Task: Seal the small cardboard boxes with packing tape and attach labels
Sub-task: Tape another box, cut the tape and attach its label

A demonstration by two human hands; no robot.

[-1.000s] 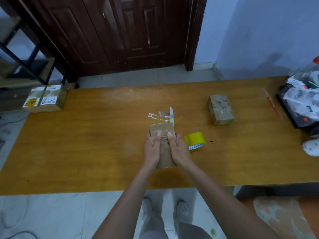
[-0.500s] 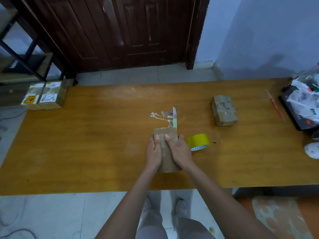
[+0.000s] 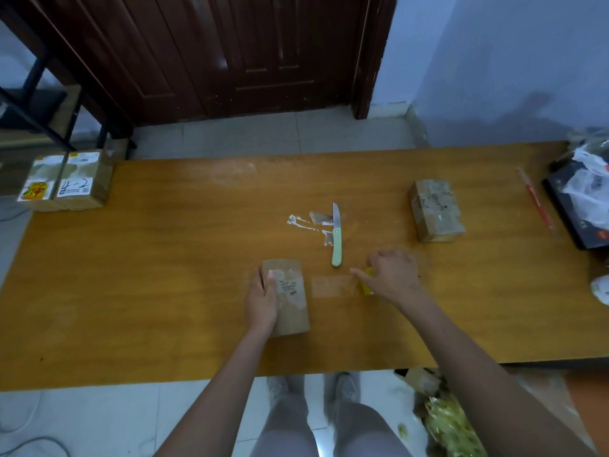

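Observation:
A small cardboard box (image 3: 291,300) with handwriting on top lies on the wooden table (image 3: 148,275) near its front edge. My left hand (image 3: 260,301) holds the box by its left side, thumb on top. My right hand (image 3: 390,277) is curled over the yellow tape roll (image 3: 367,285), which it mostly hides. A strip of clear tape (image 3: 331,286) stretches from the box's right side to the roll. A second small box (image 3: 435,211) sits at the right rear.
A green-handled knife (image 3: 336,235) lies behind the hands, beside torn tape scraps (image 3: 309,221). Two labelled boxes (image 3: 66,179) stand at the far left corner. A red pen (image 3: 535,201) and plastic bags (image 3: 586,192) occupy the right end.
Both hands were pressing on the box top. My right hand has since moved right onto the tape roll, drawing out tape. The box now sits further left, held by my left hand alone.

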